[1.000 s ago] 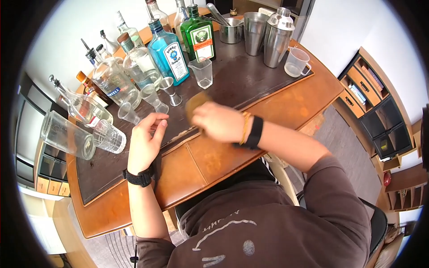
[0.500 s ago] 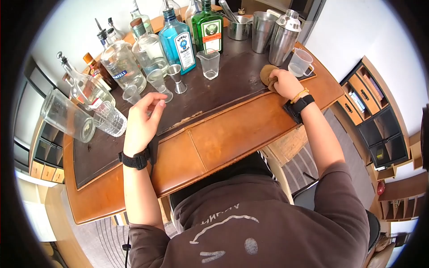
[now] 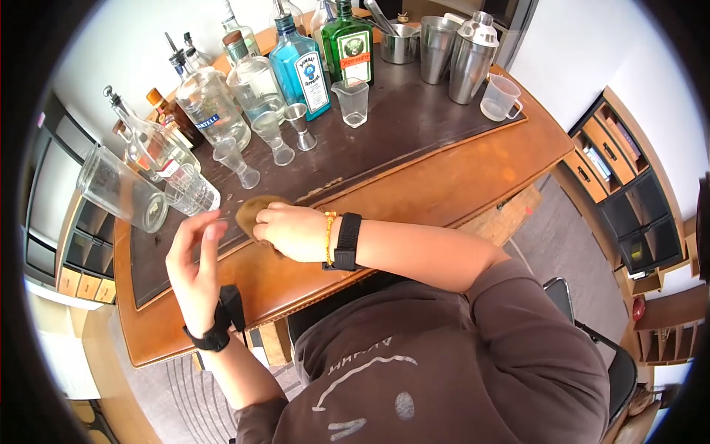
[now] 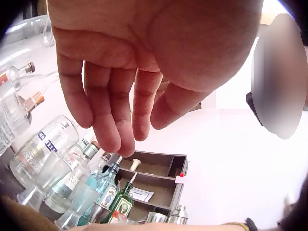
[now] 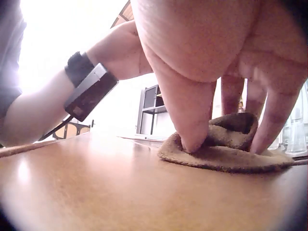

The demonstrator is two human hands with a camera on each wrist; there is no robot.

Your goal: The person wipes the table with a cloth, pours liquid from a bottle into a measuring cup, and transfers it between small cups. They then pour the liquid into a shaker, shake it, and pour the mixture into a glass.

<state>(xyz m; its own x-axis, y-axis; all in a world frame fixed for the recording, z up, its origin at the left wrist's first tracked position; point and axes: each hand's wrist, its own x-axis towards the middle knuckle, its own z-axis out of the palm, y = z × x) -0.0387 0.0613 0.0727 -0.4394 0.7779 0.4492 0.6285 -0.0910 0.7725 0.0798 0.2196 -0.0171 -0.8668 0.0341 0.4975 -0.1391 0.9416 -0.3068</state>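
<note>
From here I see the right arm reaching across the front of the body, its elbow bent out to the person's right and the forearm running nearly level above the table's tan border (image 3: 414,203). At the end of it the right hand (image 3: 297,233) is turned down over a brown cloth (image 3: 250,214), knuckles up. The wrist view shows the thumb and fingers pointing down into the cloth, with a fold bunched between them; the grip is fairly narrow, and the cloth is all it has. The cloth rests on the table, toward the person's left, where the tan border meets the dark panel (image 3: 392,144).

The left hand (image 3: 194,259) is raised just beside the cloth, apart from it, with the forearm angled up from the sleeve. Its fingers are loosely bent, thumb near the index finger, with nothing in its hold. Each wrist wears a black band (image 3: 347,242), and a yellow bracelet (image 3: 330,237) sits on the right one.

Beyond the left hand stand a patterned glass (image 3: 194,191) and a large clear jar (image 3: 122,191). A small clear measure (image 3: 240,164) is near the cloth, with bottles (image 3: 302,74) farther back.
</note>
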